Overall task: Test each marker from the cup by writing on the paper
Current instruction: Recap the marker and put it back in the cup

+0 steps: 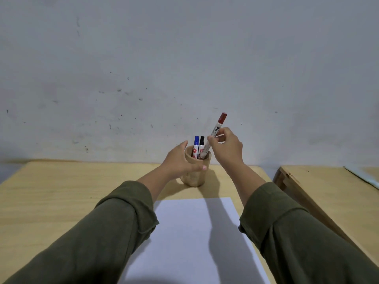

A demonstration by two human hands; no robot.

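Observation:
A tan wooden cup (196, 180) stands on the table beyond a blank white sheet of paper (190, 238). My left hand (180, 160) wraps around the cup's left side. My right hand (226, 147) pinches a red-capped marker (217, 126) by its white barrel; the marker tilts up to the right, and its lower end is still inside the cup's mouth. A blue-capped marker (196, 147) and a black-capped marker (201, 146) stand upright in the cup, side by side.
The light wooden table (51, 197) ends at a scuffed grey wall (184, 68) right behind the cup. A second wooden table (328, 191) stands to the right across a narrow gap, with a pale flat object (363, 177) at its far edge.

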